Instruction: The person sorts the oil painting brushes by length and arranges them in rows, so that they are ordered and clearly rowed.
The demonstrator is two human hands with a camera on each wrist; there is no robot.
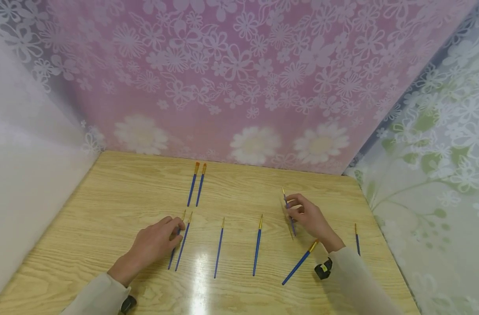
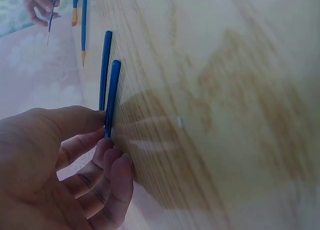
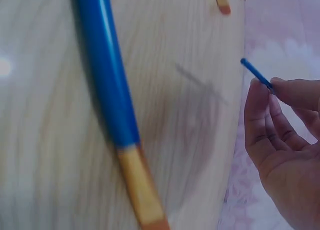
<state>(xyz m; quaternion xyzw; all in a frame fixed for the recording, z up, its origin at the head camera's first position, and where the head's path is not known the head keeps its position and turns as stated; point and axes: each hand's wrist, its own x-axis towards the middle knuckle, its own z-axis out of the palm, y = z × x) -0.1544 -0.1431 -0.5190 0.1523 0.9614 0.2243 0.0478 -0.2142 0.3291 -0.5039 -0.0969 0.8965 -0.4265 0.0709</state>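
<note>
My left hand [image 1: 154, 243] pinches a thin blue paintbrush [image 1: 171, 259] between thumb and fingers, low at the table. Just right of it lies a similar slim paintbrush [image 1: 182, 246]; in the left wrist view the two blue handles stand close side by side. Over the right half of the table my right hand [image 1: 308, 218] holds another thin paintbrush [image 1: 292, 227] by its handle, bristles pointing away. That brush is raised off the wood, its shadow [image 3: 200, 82] falling apart from it in the right wrist view. Below this hand lies a thicker flat paintbrush [image 1: 297, 267], slanted, its tip near the wrist.
Two flat paintbrushes [image 1: 191, 190] with orange tips lie at the back left. Single paintbrushes lie mid-table, a slim one [image 1: 219, 253] and a thicker one [image 1: 257, 251]. Another brush [image 1: 357, 243] is partly behind the right sleeve. Flowered curtains [image 1: 231, 87] border the wooden table [image 1: 137, 175].
</note>
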